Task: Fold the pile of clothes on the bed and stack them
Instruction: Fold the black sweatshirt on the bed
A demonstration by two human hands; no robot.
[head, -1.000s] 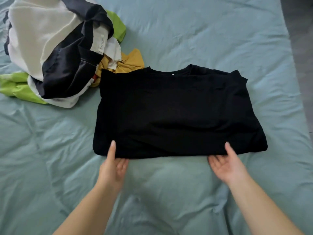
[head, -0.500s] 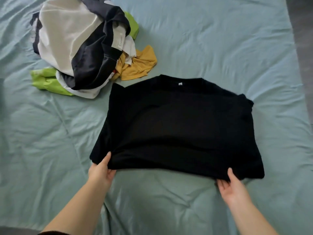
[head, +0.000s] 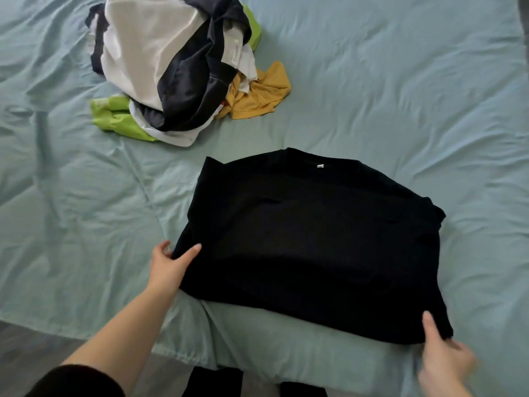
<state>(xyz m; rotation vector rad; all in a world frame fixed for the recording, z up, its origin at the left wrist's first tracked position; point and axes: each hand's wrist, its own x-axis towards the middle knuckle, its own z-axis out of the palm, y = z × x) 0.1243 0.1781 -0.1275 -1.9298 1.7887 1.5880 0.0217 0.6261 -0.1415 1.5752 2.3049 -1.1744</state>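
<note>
The left hand [head: 169, 267] is pinching the near left corner of the shirt [head: 315, 247], its thumb lying flat on top of the cloth and its fingers curling round the edge beneath. The right hand [head: 440, 359], blurred, is gripping the near right corner the same way, thumb on top and the other fingers tucked under. Between the two hands the black shirt is lying folded into a broad rectangle, skewed so that its right corner is reaching closest to the person, with the collar and a small white tag [head: 320, 166] on the far side. It is resting on the wrinkled teal sheet [head: 400, 96] close to the bed's near edge. The pile [head: 177, 67] is sitting farther back and to the left, apart from the shirt: white and dark cloth heaped on top, green showing underneath, yellow spilling out on the right. Grey floor [head: 28, 353] is showing at the lower left beside a dark sleeve [head: 80, 382].
</note>
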